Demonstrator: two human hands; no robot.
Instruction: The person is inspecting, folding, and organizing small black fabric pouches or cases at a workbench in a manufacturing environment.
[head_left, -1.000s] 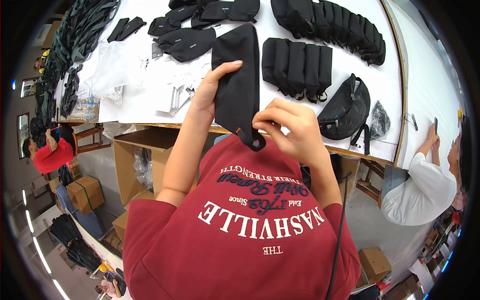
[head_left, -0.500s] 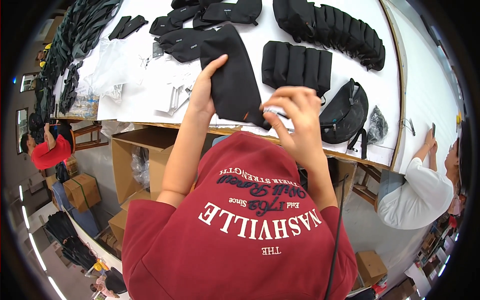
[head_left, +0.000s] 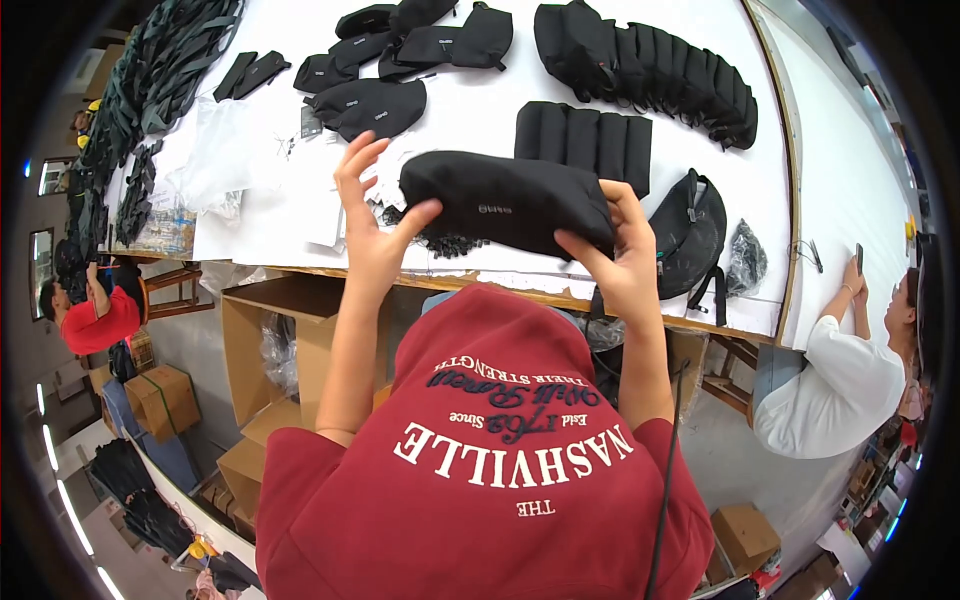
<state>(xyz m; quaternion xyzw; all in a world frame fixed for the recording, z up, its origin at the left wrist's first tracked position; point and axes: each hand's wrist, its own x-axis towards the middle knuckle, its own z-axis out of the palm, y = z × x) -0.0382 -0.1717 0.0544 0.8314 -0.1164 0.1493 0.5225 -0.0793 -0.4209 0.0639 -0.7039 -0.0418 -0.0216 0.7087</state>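
Note:
A plump black fabric pouch (head_left: 500, 205) with a small light logo is held up sideways over the table's near edge. My right hand (head_left: 625, 245) grips its right end, thumb on the front and fingers over the top. Beside the pouch's left end, my left hand (head_left: 375, 220) is open, fingers spread and thumb reaching close to the fabric; whether the thumb touches it I cannot tell. Behind and below the pouch, small black pieces (head_left: 455, 246) lie in a heap, partly hidden along with some white paper.
Similar black pouches (head_left: 375, 105) lie scattered behind, and others stand in rows (head_left: 650, 70) at the back right. A black waist bag (head_left: 690, 235) sits near the right edge. Dark straps (head_left: 165, 70) pile up at far left. A cardboard box (head_left: 255, 340) stands below; a person in white (head_left: 840, 370) sits right.
The pouch has turned from upright to sideways, now showing its logo. My left hand has loosened from it and spread its fingers. My right hand has taken its right end.

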